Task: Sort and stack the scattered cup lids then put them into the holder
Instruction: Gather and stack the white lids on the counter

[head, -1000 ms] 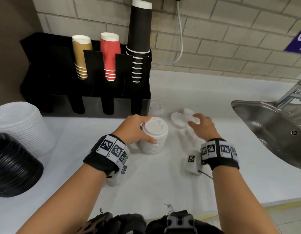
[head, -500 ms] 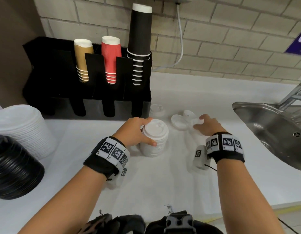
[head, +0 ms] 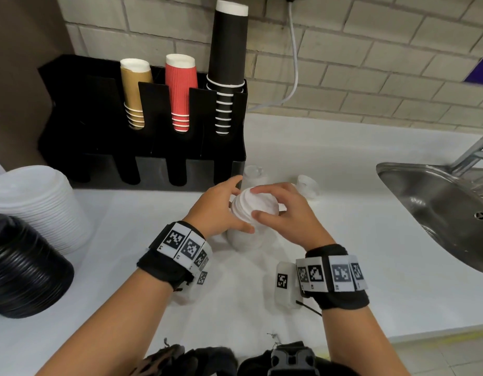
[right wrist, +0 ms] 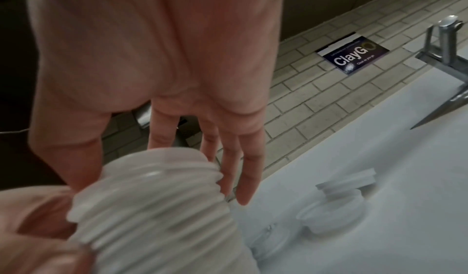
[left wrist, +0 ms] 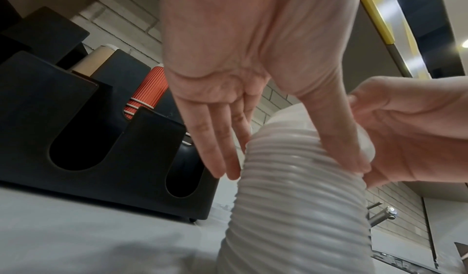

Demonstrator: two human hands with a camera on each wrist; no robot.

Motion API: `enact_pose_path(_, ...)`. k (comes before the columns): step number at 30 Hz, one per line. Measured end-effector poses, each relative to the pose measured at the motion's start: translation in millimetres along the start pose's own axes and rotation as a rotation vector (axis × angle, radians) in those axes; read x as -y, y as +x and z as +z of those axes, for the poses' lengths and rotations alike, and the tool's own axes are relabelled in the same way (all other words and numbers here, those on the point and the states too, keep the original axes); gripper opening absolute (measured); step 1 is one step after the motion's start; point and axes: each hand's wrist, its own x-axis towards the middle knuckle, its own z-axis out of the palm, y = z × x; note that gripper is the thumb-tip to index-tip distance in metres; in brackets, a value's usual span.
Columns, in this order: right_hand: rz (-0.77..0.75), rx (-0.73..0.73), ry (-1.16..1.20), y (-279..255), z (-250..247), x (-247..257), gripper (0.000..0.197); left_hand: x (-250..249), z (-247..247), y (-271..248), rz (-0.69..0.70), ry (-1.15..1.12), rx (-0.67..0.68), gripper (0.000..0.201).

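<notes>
White lid stack (head: pixel 250 213) stands mid-counter; left hand (head: pixel 217 210) grips its side, right hand (head: pixel 282 213) seats a lid on top; loose lids (head: pixel 307 185) at two o'clock likely next

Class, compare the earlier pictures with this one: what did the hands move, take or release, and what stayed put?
The right hand took a lid from the counter and moved left, onto the white lid stack. The left hand still grips that stack. Cups and holder are unchanged.
</notes>
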Motion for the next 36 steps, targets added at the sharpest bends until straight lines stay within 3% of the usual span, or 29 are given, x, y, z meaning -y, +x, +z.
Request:
enact_pose_path(3, -0.033, 0.007, -0.087, 3.8, 3.4, 2.9, 0.041, -1.3, 0.8, -0.6, -0.011, -0.017, 0.015, 0.125)
enact_pose_path(13, -0.034, 0.056, -0.211, 6.7, 6.3, 7.4, 0.042, 1.3, 0.8, 3.0, -0.004, -0.009, 0.016, 0.12)
enact_pose_path(15, -0.041, 0.051, -0.196, 4.1, 7.9, 4.8, 0.041, 1.5, -0.1, 2.9, 0.006, -0.017, 0.011, 0.112)
enact_pose_path(19, -0.063, 0.026, -0.119, 0.3, 11.2, -4.2, 0.038, 3.2, -1.4, 2.2, 0.103, -0.011, 0.039, 0.072)
enact_pose_path(22, -0.073, 0.078, -0.117, 2.8, 8.3, -8.0, 0.039, 8.1, -1.7, 3.2, 0.126, -0.098, 0.082, 0.064)
enact_pose_path(24, -0.036, 0.182, 0.04, 8.0, -1.5, -10.8, 0.042, 10.9, -2.3, 4.7, 0.122, -0.126, 0.076, 0.063)
enact_pose_path(26, 0.037, 0.138, 0.222, 18.4, -13.6, -15.7, 0.029, 12.2, -3.1, 6.7, 0.102, -0.125, 0.071, 0.066)
enact_pose_path(28, 0.144, -0.006, 0.055, 36.6, -25.5, -26.1, 0.014, 13.0, -3.5, 9.7, 0.085, -0.111, 0.073, 0.07)
enact_pose_path(29, 0.217, 0.008, -0.142, 46.1, -30.0, -33.4, 0.018, 13.1, -3.7, 11.0, 0.079, -0.102, 0.077, 0.072)
enact_pose_path(32, 0.462, 0.32, -0.682, 65.7, -26.7, -54.1, 0.036, 13.5, -4.4, 12.1, 0.067, -0.086, 0.089, 0.073)
enact_pose_path(34, 0.507, 0.407, -0.792, 70.8, -20.6, -60.0, 0.038, 13.1, -4.5, 11.1, 0.06, -0.085, 0.089, 0.072)
enact_pose_path(36, 0.519, 0.37, -0.734, 71.3, -18.8, -58.5, 0.036, 12.5, -4.4, 10.2, 0.052, -0.092, 0.087, 0.074)
